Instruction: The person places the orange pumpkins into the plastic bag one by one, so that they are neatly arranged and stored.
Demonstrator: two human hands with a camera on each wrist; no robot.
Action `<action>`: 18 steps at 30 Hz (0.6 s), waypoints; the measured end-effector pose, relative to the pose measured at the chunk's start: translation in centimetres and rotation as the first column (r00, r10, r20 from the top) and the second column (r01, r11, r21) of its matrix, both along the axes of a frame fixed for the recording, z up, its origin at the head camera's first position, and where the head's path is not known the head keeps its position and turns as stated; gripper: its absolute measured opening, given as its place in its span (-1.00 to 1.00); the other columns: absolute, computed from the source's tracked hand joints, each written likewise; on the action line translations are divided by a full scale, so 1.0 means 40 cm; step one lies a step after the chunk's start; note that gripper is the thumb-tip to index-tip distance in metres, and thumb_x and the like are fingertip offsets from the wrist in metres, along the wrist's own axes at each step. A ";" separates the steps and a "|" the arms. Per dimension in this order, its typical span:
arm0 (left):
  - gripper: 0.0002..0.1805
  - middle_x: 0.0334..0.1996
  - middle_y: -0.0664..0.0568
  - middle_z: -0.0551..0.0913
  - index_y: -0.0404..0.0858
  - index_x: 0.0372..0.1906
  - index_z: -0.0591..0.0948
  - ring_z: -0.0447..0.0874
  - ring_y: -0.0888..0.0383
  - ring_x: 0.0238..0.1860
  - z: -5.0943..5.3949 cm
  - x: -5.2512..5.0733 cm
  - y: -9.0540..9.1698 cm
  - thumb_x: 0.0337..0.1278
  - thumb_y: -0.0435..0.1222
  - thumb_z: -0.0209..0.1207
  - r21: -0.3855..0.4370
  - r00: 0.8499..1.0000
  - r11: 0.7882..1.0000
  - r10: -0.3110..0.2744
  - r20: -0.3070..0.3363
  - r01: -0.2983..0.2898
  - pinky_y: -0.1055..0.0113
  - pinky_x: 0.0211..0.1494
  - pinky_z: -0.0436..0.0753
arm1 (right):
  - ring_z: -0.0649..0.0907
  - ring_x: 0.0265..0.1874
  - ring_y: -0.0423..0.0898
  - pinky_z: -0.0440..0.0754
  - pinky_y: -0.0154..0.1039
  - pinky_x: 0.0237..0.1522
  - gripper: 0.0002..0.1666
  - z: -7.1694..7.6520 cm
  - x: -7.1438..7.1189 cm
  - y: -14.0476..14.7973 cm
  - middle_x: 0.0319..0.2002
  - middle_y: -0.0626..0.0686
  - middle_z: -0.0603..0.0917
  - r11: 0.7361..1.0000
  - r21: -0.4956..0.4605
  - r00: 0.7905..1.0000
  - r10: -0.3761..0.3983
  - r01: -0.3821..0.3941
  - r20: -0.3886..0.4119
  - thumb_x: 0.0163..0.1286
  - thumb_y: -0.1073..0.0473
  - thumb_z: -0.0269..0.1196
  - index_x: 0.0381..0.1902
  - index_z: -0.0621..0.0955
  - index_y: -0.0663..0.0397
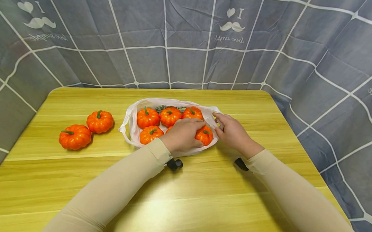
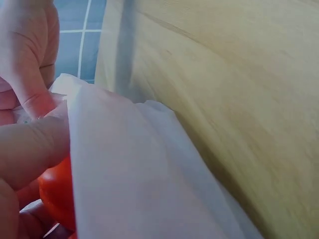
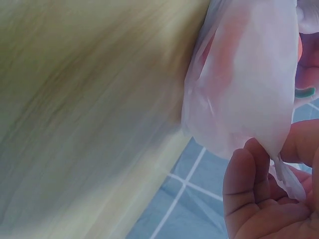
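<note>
A thin white plastic bag (image 1: pixel 131 122) lies with its mouth spread around several orange pumpkins with green stems, such as one at its left end (image 1: pixel 147 117). My left hand (image 1: pixel 185 135) reaches over the near rim, thumb and fingers around the rightmost pumpkin (image 1: pixel 205 135). In the left wrist view, that hand (image 2: pixel 25 159) has its thumb beside the bag (image 2: pixel 124 164) and a pumpkin (image 2: pixel 57 191) below it. My right hand (image 1: pixel 233 132) holds the bag's right end. The right wrist view has this hand (image 3: pixel 274 199) pinching a twisted corner of the bag (image 3: pixel 249 84).
Two more orange pumpkins, one nearer (image 1: pixel 75 137) and one farther back (image 1: pixel 100 121), sit left of the bag on the wooden table (image 1: pixel 201 199). A grey curtain with white lines (image 1: pixel 189 33) hangs behind the table and along its sides.
</note>
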State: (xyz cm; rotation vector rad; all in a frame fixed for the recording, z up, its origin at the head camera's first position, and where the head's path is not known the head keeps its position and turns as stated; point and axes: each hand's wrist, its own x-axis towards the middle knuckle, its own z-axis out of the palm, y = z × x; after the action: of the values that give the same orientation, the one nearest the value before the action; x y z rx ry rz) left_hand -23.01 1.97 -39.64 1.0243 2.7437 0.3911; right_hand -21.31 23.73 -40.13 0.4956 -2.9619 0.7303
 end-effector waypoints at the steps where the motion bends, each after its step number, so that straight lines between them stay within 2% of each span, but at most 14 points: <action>1: -0.13 0.59 -0.04 0.37 -0.12 0.63 0.32 0.31 -0.13 0.58 0.000 -0.001 0.000 0.33 0.06 0.35 -0.004 1.000 1.000 0.001 0.001 -0.001 -0.13 0.62 0.28 | 0.59 -0.30 0.03 0.62 -0.11 -0.18 -0.34 0.000 0.000 0.000 0.12 0.28 0.67 1.000 0.001 1.000 0.000 0.000 0.001 0.49 0.32 0.27 0.50 0.42 0.30; 5: -0.17 0.58 -0.04 0.36 -0.11 0.64 0.31 0.30 -0.11 0.59 0.002 -0.002 0.001 0.38 0.07 0.24 -0.015 1.000 1.000 0.009 0.009 -0.008 -0.12 0.62 0.27 | 0.60 -0.28 0.04 0.63 -0.09 -0.15 -0.33 -0.001 0.000 0.001 0.14 0.29 0.66 1.000 0.001 1.000 -0.003 0.003 0.003 0.49 0.32 0.26 0.51 0.42 0.29; 8: -0.19 0.57 -0.02 0.36 -0.12 0.64 0.30 0.27 -0.08 0.59 0.004 -0.001 0.000 0.37 0.00 0.21 -0.004 0.999 1.000 0.019 0.026 -0.019 -0.08 0.64 0.23 | 0.60 -0.27 0.05 0.63 -0.10 -0.15 -0.33 0.000 0.001 0.001 0.14 0.28 0.66 1.000 -0.003 1.000 -0.003 0.003 0.006 0.49 0.32 0.26 0.51 0.42 0.29; 12: -0.20 0.52 -0.03 0.41 -0.14 0.63 0.33 0.31 -0.06 0.55 0.007 -0.001 -0.003 0.34 -0.07 0.26 0.026 0.999 0.999 0.020 0.041 -0.021 -0.03 0.64 0.25 | 0.60 -0.26 0.06 0.63 -0.09 -0.15 -0.33 0.000 0.002 -0.001 0.13 0.28 0.66 1.000 -0.010 1.000 -0.003 0.003 0.002 0.48 0.31 0.26 0.51 0.42 0.29; 18: -0.20 0.43 -0.06 0.49 -0.18 0.59 0.39 0.43 -0.05 0.47 0.007 -0.009 -0.007 0.31 -0.11 0.37 0.040 0.999 0.999 -0.010 0.034 0.008 0.04 0.58 0.37 | 0.60 -0.25 0.05 0.63 -0.08 -0.14 -0.32 -0.001 0.004 -0.002 0.14 0.26 0.67 1.000 -0.020 1.000 -0.012 0.012 0.009 0.49 0.30 0.27 0.52 0.41 0.27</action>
State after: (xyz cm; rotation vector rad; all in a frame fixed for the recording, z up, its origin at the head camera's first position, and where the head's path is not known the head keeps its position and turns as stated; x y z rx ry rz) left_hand -23.35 1.69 -39.34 1.0296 2.7110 0.4596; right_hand -21.16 23.66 -40.17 0.4740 -2.9601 0.7626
